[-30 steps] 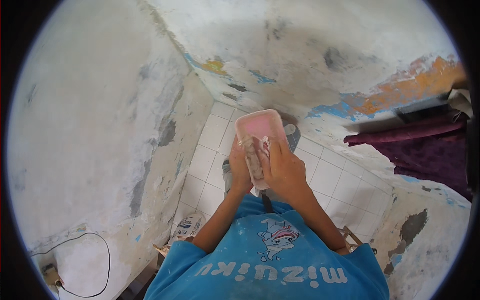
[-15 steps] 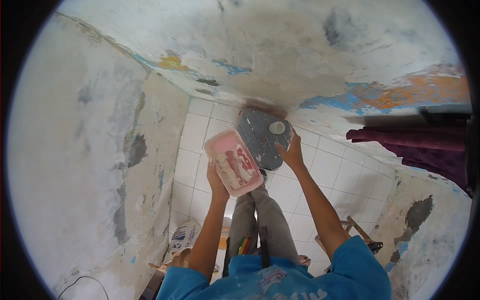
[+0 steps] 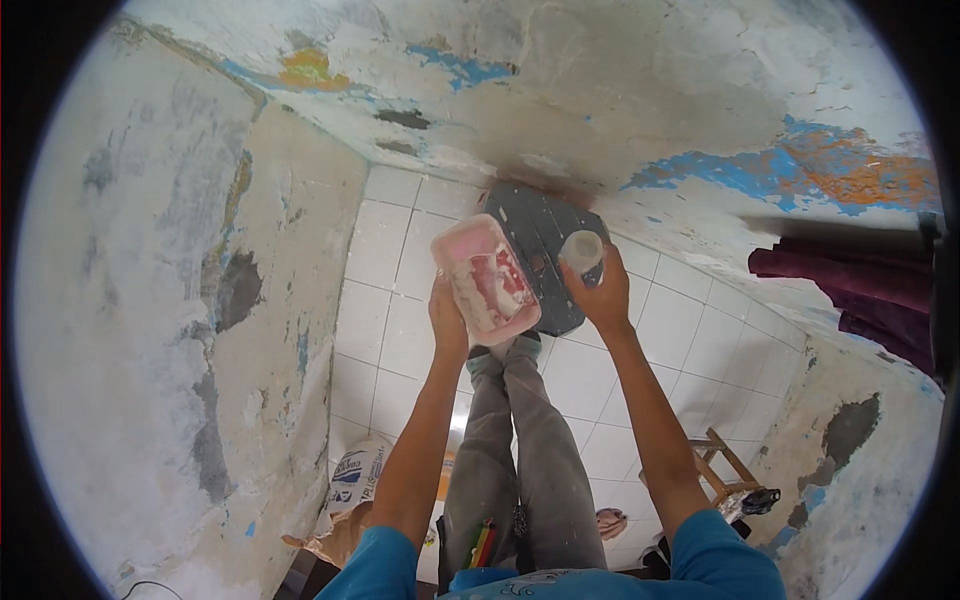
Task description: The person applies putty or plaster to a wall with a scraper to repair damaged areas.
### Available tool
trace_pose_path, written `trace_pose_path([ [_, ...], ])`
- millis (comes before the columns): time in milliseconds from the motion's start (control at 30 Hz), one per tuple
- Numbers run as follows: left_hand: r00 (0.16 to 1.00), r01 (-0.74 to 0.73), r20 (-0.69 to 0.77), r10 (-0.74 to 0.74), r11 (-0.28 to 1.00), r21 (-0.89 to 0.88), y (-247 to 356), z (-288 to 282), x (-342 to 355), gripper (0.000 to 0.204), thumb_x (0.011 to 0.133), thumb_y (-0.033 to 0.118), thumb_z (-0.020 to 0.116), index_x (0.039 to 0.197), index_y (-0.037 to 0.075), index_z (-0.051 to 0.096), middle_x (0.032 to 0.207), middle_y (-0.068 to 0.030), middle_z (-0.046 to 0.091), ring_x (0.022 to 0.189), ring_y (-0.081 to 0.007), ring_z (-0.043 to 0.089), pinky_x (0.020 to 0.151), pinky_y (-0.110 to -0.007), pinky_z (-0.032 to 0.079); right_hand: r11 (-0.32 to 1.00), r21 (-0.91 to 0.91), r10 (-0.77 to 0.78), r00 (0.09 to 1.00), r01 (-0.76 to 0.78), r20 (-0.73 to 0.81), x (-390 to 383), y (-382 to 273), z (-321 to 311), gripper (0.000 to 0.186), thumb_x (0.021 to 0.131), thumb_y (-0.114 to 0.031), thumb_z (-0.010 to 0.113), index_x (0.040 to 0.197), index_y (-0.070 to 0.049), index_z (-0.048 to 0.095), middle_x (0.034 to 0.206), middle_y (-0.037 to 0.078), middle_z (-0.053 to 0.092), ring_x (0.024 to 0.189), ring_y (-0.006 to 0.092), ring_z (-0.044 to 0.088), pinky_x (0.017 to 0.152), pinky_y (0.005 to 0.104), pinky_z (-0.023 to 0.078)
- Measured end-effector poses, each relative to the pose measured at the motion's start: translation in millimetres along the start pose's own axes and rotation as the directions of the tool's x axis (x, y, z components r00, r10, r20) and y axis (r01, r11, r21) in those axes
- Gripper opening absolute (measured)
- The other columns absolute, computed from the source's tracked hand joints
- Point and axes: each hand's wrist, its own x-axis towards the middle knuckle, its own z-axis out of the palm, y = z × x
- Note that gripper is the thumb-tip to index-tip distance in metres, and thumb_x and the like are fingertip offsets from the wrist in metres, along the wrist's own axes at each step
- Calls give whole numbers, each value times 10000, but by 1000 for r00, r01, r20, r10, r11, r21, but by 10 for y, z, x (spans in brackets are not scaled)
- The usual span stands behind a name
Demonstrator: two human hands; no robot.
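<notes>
My left hand [image 3: 447, 315] grips the side of a pink rectangular plastic tub [image 3: 465, 243]. White paste is smeared over the tub's bottom and walls. My right hand [image 3: 605, 295] is closed around a small translucent whitish cup [image 3: 582, 250], thumb on its near left side and fingers on its right. What the cup contains, if anything, I cannot make out. Below both hands stands a dark grey stool-like platform [image 3: 537, 225] with slanting grooves and white specks, close to the far wall. The tub overlaps its left side in view.
White floor tiles [image 3: 380, 250] lie between patchy, peeling walls [image 3: 620, 120]. Purple cloth [image 3: 850, 285] hangs at the right. A small wooden stool [image 3: 725, 465] stands at lower right. Printed white sacking [image 3: 355, 475] and brown paper [image 3: 340, 535] are at lower left.
My right hand has gone from the platform's right edge to a grip on the cup. The tub has shifted slightly right and up in view, still in my left hand. The view has shifted too.
</notes>
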Motion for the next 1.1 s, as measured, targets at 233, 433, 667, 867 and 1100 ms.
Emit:
trace_pose_path([
  [233, 998, -35, 50, 32, 998, 49, -500, -16, 90, 534, 1099, 439, 350, 1466, 57, 418, 1345, -111, 563, 1206, -193, 573, 1013, -374, 475, 980, -191, -8, 967, 58, 254, -465, -550, -222, 588, 773, -251, 815, 1283, -52, 600, 1064, 179, 550, 968, 373, 628, 829, 465, 522],
  [433, 989, 73, 135, -59, 993, -98, -651, 35, 90, 660, 1079, 469, 448, 1569, 54, 295, 1476, -106, 467, 1347, -203, 479, 1123, -351, 395, 897, -431, 96, 909, 98, 406, -736, -442, -135, 628, 794, -363, 786, 1339, -106, 610, 1076, 154, 528, 1005, 346, 599, 822, 486, 501],
  [667, 980, 104, 183, -82, 988, -112, -655, -24, 96, 684, 1072, 476, 461, 1608, 111, 242, 1513, -83, 444, 1357, -193, 468, 1136, -352, 379, 877, -454, 41, 917, 156, 396, -772, -476, -24, 607, 767, -331, 821, 1301, -104, 640, 1043, 156, 519, 967, 350, 577, 808, 469, 478],
  [867, 982, 103, 171, -81, 986, -129, -631, 14, 52, 674, 1075, 473, 457, 1605, 112, 249, 1507, -83, 449, 1352, -193, 471, 1139, -350, 373, 872, -459, 33, 915, 169, 401, -788, -454, -13, 598, 769, -321, 820, 1293, -91, 644, 1040, 149, 517, 970, 341, 574, 796, 463, 472],
  [1100, 984, 139, 125, -127, 985, -98, -557, 10, 15, 699, 1041, 564, 473, 1548, 101, 340, 1431, -79, 500, 1285, -206, 514, 1065, -391, 432, 993, -98, -33, 968, 59, 249, -763, -295, -43, 587, 765, -208, 861, 1261, -31, 603, 1078, 172, 561, 992, 342, 602, 875, 436, 491],
])
